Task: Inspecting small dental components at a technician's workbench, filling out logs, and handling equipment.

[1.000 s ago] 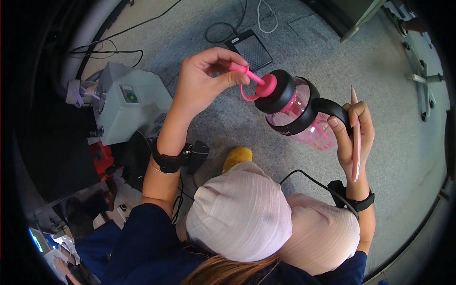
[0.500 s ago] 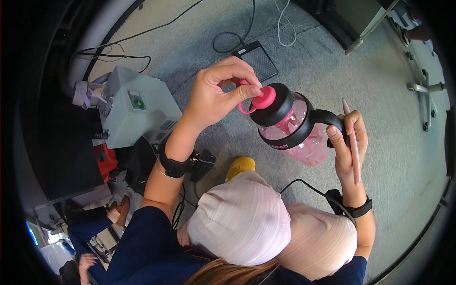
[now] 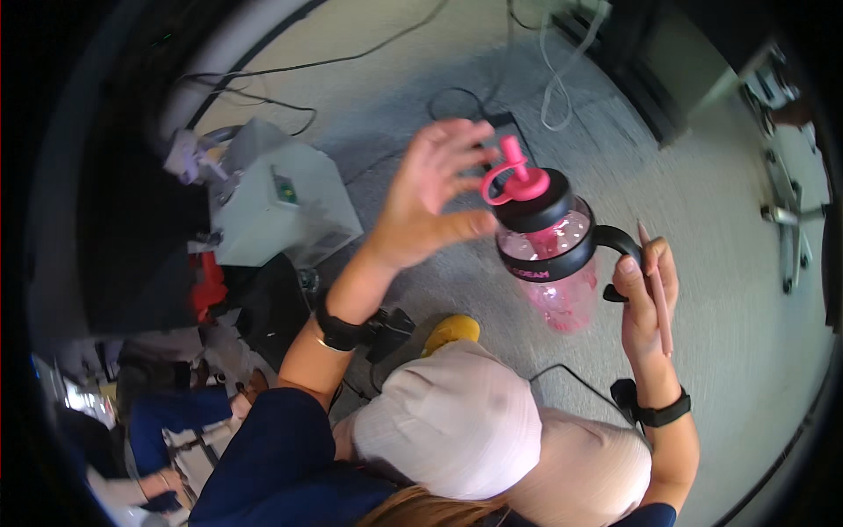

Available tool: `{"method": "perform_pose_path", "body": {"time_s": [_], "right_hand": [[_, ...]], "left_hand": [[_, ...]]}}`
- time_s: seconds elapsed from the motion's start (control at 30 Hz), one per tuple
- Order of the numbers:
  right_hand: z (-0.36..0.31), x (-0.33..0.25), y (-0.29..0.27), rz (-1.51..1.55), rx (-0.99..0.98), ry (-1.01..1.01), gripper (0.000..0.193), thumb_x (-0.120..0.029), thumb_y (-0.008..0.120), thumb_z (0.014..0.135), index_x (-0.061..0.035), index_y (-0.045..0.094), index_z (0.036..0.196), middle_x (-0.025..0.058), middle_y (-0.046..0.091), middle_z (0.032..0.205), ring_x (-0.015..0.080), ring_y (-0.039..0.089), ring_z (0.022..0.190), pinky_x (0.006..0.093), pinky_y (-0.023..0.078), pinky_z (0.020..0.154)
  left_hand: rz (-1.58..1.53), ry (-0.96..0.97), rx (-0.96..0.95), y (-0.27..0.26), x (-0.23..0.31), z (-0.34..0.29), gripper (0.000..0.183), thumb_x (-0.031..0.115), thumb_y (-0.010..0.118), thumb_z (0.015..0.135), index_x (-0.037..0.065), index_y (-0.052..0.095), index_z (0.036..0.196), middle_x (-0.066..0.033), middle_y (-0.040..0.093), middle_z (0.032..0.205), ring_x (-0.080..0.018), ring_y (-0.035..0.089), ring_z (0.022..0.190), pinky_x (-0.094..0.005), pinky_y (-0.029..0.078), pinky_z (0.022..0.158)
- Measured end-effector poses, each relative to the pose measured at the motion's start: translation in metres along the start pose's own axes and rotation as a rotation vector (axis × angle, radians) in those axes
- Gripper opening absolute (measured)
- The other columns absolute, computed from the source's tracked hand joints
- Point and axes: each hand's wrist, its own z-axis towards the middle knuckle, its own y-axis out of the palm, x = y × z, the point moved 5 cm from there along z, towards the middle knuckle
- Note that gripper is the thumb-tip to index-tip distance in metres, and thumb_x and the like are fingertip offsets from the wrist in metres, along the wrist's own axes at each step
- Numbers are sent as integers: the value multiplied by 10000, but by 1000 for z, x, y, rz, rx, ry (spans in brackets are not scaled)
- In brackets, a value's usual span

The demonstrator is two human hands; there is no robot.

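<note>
A see-through pink water bottle (image 3: 562,303) with a black lid (image 3: 540,206) and black handle (image 3: 615,237) tilts over the floor. On its lid are a pink spout with a stopper (image 3: 518,171) and a strap loop. My right hand (image 3: 648,290) is closed round the handle and also holds a slim pink pen (image 3: 660,312). Just left of the lid, my left hand (image 3: 426,198) is open with fingers spread, slightly blurred, and holds nothing. Whether its thumb touches the bottle, I cannot tell.
A grey box-shaped machine (image 3: 285,193) stands on the left, near a red object (image 3: 207,285). Black cables (image 3: 351,57) and a white cable (image 3: 555,97) run across the carpet. Another person's hand (image 3: 167,483) shows at lower left. A wheeled chair base (image 3: 790,215) is at right.
My left hand has let go of the pink stopper and opened, moving off to its left. The stopper now points up. The bottle sits more upright, still in my right hand.
</note>
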Motion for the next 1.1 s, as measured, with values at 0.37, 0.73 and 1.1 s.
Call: {"method": "perform_pose_path", "body": {"time_s": [0.37,0.73,1.1], "right_hand": [[-9,-32,53,274,-163,34,226,-165,561,861,-145,347,793,-45,408,657,30,373,604,160,311,564],[6,-46,72,0,-243,-63,248,-186,552,865,-114,317,831,113,609,973,99,520,826,212,371,701],[6,-56,75,17,-247,-104,232,-158,532,874,-111,313,814,104,618,915,106,545,833,220,385,694]], "left_hand": [[33,-65,-12,18,11,-35,900,173,832,535,19,321,1260,-88,458,1204,-186,432,1131,-350,327,983],[700,271,822,-156,152,-85,743,138,805,570,11,384,1169,-100,511,1069,-181,530,958,-315,432,858],[1061,167,1049,-247,140,-112,818,160,819,537,-60,363,1179,-150,487,1086,-226,498,989,-324,394,879]]}}
